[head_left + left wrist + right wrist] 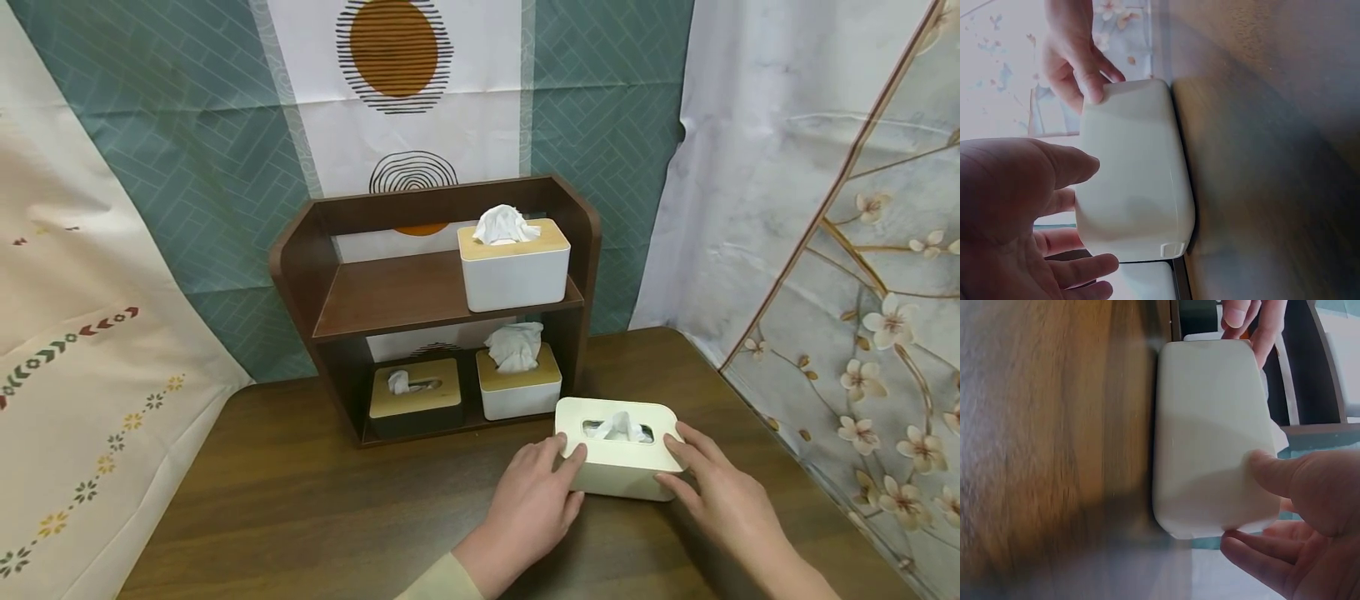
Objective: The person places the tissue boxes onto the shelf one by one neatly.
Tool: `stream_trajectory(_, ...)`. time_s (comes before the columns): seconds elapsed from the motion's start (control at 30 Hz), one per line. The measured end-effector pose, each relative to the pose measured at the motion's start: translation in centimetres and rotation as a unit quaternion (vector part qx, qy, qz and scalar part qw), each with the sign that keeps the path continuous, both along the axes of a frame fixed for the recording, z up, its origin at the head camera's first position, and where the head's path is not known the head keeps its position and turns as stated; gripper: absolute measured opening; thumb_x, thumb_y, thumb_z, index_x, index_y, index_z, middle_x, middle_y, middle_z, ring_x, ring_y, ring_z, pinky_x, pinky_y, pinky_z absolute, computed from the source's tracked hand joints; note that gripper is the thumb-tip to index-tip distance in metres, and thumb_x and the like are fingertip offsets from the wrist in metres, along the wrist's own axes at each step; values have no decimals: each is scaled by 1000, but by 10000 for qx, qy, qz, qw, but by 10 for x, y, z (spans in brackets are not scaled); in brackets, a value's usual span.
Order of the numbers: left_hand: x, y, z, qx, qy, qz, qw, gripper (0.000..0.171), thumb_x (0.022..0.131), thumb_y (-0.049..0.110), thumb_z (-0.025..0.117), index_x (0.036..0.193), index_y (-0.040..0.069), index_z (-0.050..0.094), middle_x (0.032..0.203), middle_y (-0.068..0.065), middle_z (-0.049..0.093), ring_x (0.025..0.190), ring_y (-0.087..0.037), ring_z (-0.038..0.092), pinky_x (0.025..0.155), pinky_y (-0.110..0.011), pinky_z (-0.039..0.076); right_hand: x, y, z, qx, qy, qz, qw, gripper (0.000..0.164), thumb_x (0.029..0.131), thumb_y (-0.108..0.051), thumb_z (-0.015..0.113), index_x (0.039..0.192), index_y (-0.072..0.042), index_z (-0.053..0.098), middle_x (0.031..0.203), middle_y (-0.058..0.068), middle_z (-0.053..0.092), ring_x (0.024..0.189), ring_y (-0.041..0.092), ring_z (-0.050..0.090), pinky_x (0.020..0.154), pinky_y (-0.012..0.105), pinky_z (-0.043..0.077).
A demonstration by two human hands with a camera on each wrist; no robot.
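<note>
A cream tissue box (622, 479) with rounded corners lies on the table, a white tissue (619, 426) showing in its oval top slot. My left hand (531, 500) holds its left end, fingertips at the end and thumb near the front face. At the opposite end my right hand (720, 492) grips the box, thumb on the front face and fingers round the corner. In the left wrist view, the box's front (1132, 162) faces the camera beside my left thumb. From the right wrist, my right thumb (1275, 472) presses near the upper edge.
Behind stands a dark brown two-tier shelf (390, 287). A white tissue box with a wooden lid (517, 279) sits on its upper tier. Below are another white one (521, 396) and a black one (416, 417). Patterned curtains (847, 250) border the wooden table (337, 517).
</note>
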State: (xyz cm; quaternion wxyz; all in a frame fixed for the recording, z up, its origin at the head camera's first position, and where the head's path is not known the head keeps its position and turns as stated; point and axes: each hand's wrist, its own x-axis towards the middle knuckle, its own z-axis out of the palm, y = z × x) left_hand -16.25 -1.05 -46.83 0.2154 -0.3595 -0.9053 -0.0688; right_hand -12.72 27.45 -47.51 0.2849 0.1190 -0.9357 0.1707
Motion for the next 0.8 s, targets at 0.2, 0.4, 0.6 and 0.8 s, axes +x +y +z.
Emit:
stream_trajectory(0.2,5,-9,2,-26,223,95,9997,52,103,38,80,149,16,70,142,-11,66,124,-26,69,114,-42,52,-2,-8,-1,15,80,96,9999,60,81,-16,98,135,-3,76,145,18,67,80,29,77,49,35,46)
stream_trajectory(0.4,9,-18,5,-99,346,183,9992,49,102,38,80,146,16,72,138,-11,67,122,-26,68,113,-44,53,-4,-17,-1,0,75,214,9997,60,82,-17,98,136,-4,76,146,18,67,88,31,79,51,35,48)
stream_trajectory(0.6,10,-28,6,-29,336,266,9991,46,102,38,80,142,17,74,134,-9,67,117,-27,69,110,-47,55,-5,-27,0,-11,50,325,9995,60,83,-19,97,137,-4,76,147,18,67,86,29,79,51,33,48)
stream_trajectory(0.8,10,-38,5,64,198,318,9993,45,103,38,80,141,16,74,133,-10,67,116,-27,69,110,-48,55,-8,-37,2,-24,-30,408,9992,59,85,-20,97,138,-5,76,148,17,67,93,32,80,54,38,52)
